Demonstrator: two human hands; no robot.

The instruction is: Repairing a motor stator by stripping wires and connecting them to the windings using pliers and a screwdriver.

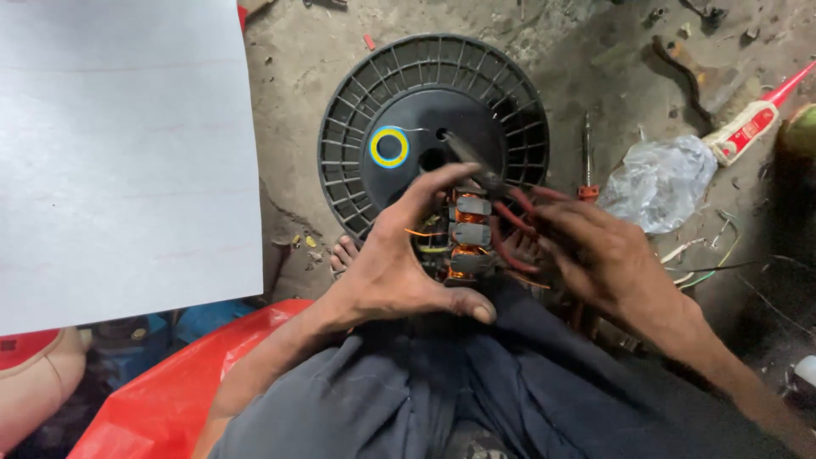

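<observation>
My left hand [399, 272] grips a round motor stator [466, 238] with copper wire coils and grey insulators, holding it over my lap. My right hand [603, 255] holds pliers [493, 183] with red handles, whose dark tip points up and left across the top of the stator. Thin orange and yellow wires stick out of the windings between my fingers. Behind the stator a large black plastic spool [357, 102] lies flat on the floor, with a yellow and blue ring [389, 147] on its hub.
A big white sheet [119, 153] covers the left side. A red plastic object [170, 391] sits at lower left. On the dirty concrete floor lie a crumpled clear bag [663, 178], a screwdriver [586, 161], a red and white tube [756, 123] and loose wires [705, 263].
</observation>
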